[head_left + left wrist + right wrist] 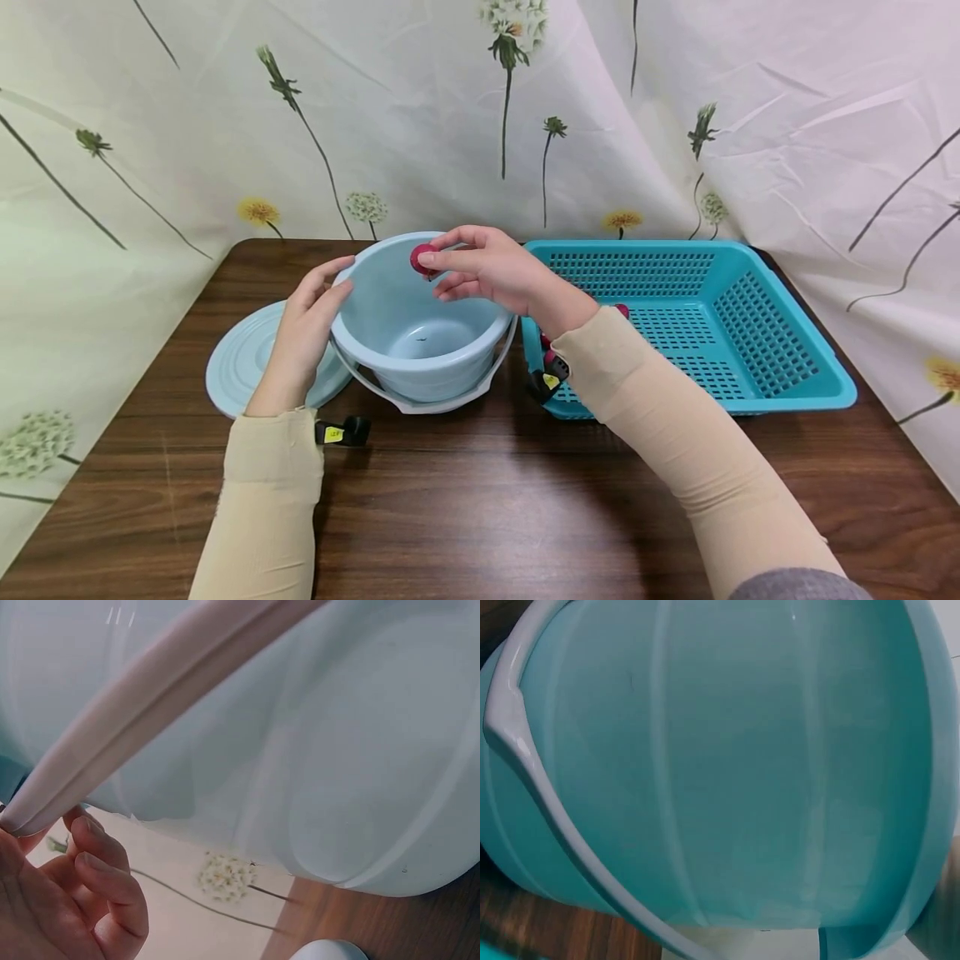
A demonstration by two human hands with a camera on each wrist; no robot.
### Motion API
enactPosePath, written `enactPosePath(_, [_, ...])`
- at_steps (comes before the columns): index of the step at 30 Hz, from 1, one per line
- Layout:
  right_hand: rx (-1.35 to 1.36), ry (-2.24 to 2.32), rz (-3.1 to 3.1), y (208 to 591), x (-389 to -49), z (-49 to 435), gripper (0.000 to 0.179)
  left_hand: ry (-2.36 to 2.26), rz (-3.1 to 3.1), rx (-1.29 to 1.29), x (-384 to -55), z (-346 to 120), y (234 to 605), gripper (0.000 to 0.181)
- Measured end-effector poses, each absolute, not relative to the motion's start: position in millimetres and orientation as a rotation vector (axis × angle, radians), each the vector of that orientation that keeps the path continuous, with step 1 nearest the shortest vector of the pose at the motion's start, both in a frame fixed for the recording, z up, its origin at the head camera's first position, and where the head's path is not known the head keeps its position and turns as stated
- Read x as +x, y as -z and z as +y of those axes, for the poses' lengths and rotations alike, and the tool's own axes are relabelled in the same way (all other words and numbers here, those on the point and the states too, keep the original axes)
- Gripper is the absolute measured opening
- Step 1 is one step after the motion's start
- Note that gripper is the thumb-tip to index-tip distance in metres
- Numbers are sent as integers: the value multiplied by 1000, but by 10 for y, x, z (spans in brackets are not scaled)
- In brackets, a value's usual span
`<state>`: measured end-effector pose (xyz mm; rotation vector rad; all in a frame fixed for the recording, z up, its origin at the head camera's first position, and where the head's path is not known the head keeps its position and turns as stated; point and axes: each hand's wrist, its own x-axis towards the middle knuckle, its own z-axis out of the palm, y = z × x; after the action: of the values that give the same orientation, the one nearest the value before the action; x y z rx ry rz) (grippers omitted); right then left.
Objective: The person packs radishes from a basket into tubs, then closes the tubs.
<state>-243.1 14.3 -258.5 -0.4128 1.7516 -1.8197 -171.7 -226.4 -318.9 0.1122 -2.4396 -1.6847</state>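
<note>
With the left hand (302, 323) gripping the pale-blue bucket (431, 383) at ten o'clock on its rim, the right hand (492, 265) pinches a red radish-like ball (423, 259) towards twelve, seemingly the placing step, which calls for lowering, then release.

Bucket (435, 383) smooth, glossy plastic; basket (810, 390) plastic; tabletop (480, 500) glossy wood-grain.

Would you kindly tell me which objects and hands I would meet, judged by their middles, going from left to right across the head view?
Round light-blue lid → left hand → light-blue bucket → right hand → turquoise basket.
</note>
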Motion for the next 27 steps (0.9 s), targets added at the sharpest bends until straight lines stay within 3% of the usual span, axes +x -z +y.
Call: enactPosePath(27, [-447, 1804, 1832, 2604, -2407, 118, 29, 1692, -2434, 97, -1739, -2254, 3206, 48])
